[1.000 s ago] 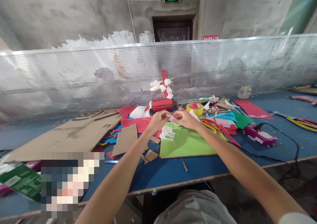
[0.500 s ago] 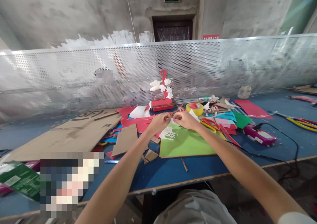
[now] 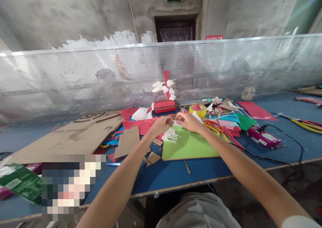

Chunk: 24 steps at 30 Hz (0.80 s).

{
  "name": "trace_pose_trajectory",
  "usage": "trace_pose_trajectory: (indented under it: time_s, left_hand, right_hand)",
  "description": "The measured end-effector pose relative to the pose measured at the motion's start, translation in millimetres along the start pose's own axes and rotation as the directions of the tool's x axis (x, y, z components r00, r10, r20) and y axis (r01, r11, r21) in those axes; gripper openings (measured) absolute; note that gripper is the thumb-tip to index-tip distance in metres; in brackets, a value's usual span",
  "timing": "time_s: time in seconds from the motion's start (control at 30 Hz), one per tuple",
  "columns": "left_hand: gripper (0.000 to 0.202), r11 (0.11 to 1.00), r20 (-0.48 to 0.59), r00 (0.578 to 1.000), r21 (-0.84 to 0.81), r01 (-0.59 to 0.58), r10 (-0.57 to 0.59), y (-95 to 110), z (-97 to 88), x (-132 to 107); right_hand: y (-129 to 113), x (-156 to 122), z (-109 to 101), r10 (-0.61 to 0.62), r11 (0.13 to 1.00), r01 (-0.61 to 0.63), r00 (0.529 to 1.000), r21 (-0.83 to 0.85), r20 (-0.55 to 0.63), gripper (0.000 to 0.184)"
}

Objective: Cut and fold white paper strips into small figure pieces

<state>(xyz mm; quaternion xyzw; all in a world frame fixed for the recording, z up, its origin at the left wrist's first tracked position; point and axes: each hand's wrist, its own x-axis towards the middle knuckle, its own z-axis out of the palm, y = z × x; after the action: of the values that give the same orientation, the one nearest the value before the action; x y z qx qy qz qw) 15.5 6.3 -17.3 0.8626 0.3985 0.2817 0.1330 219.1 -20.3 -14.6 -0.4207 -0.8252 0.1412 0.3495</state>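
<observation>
My left hand (image 3: 163, 123) and my right hand (image 3: 189, 121) are close together over the far edge of a light green sheet (image 3: 198, 144). Both have their fingers closed in a pinch at a small piece of white paper (image 3: 177, 123), mostly hidden by the fingers. Just below them, white paper cut into thin strips (image 3: 171, 135) lies on the green sheet. Behind the hands stands a red hook-shaped stem (image 3: 166, 75) with white paper flowers (image 3: 165, 89), set on a red box-like base (image 3: 164, 106).
Cardboard (image 3: 75, 134) covers the left of the blue table (image 3: 161, 181). To the right are yellow tape (image 3: 198, 111), orange-handled scissors (image 3: 213, 125), a purple device (image 3: 264, 137) with a black cord, and pliers (image 3: 305, 124). A perforated metal screen (image 3: 141, 70) runs along the back.
My fingers have shifted very slightly at the white paper, the right hand's tips lifting a little. Everything on the table has stayed in place.
</observation>
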Motion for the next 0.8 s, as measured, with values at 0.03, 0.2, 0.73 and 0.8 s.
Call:
trace_pose_trajectory:
  time_s: [0.03,0.2,0.73,0.8]
  left_hand:
    - [0.023,0.999,0.003,1.000,-0.033,0.009,-0.009,-1,0.2,0]
    - [0.020,0.964,0.025,0.999,-0.264,0.041,-0.036,-7,1.8,2]
    - [0.028,0.877,0.075,0.995,-0.471,0.094,-0.066,-7,2.5,5]
    - [0.027,0.881,0.072,0.995,-0.464,0.095,-0.069,-8,3.3,5]
  right_hand:
    - [-1,0,-1,-0.002,1.000,0.002,1.000,-0.002,0.001,0.010]
    - [-8,-2,-2,-0.127,0.990,0.130,0.991,-0.054,0.049,0.025]
    - [-13,0,-4,-0.119,0.977,0.103,0.990,-0.187,-0.079,0.012]
    - [-13,0,-4,-0.117,0.976,0.096,0.989,-0.197,-0.096,0.013]
